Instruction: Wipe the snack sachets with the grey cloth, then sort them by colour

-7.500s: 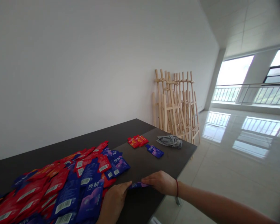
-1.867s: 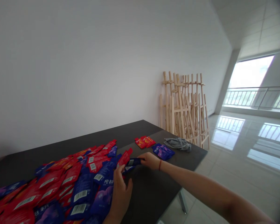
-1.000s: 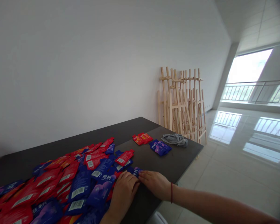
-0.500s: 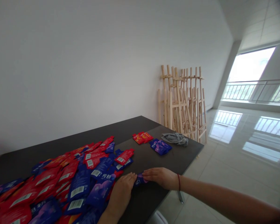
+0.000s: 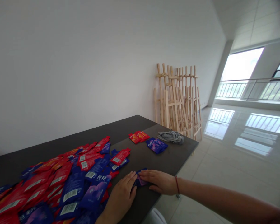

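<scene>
A blue pouch [image 5: 142,181] with purple print lies on the dark table near its front edge, partly hidden by my hands. My left hand [image 5: 123,193] rests over its left edge, fingers stretched out and the thumb apart. From the other side my right hand [image 5: 160,182], with a red cord at the wrist, lays flat fingers across the pouch's right part. Both hands are open and press on it. Left of them spreads a heap of red pouches [image 5: 58,177] and blue pouches [image 5: 71,188], several showing barcodes.
Beyond my hands lie a few red pouches [image 5: 139,136] and overlapping blue pouches [image 5: 156,145]. A crumpled grey cloth [image 5: 171,137] sits by the far right table edge [image 5: 189,149]. Wooden easels [image 5: 175,102] lean at the wall; the tiled floor [image 5: 217,174] is to the right.
The view has shifted slightly right, so everything sits a little further left. My hands stay on the blue pouch, and the right thumb now shows apart from the fingers.
</scene>
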A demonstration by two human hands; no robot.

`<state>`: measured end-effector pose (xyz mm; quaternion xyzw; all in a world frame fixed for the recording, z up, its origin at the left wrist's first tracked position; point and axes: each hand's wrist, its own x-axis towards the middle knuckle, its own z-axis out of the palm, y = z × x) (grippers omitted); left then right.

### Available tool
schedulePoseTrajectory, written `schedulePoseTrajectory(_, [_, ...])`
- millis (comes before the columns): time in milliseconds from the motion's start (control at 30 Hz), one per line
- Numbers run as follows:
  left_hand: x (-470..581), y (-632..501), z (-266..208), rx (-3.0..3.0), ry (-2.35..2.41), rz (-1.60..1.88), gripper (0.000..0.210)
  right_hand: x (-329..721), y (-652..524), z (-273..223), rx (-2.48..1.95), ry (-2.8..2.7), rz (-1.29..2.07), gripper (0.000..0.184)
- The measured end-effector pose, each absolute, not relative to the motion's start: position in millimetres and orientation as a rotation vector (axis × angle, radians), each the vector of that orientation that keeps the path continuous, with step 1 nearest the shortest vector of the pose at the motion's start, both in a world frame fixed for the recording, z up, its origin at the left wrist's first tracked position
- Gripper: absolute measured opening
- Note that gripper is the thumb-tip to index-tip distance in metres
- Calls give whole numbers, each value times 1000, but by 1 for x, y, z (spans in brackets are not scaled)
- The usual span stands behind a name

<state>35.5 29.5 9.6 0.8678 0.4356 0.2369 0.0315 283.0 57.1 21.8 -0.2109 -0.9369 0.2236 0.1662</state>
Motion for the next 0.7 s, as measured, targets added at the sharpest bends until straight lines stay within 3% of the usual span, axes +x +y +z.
schedulePoseTrajectory(300, [35,34,-17,2575,1432,741,49,285,57,11,-717,-2608,542,54])
schedulePoseTrajectory(600, [30,36,-5,2464,1386,790,39,268,79,12,-753,-2748,192,58])
schedulePoseTrajectory(700, [28,35,0,2370,1406,872,36,268,84,14,-697,-2795,75,51])
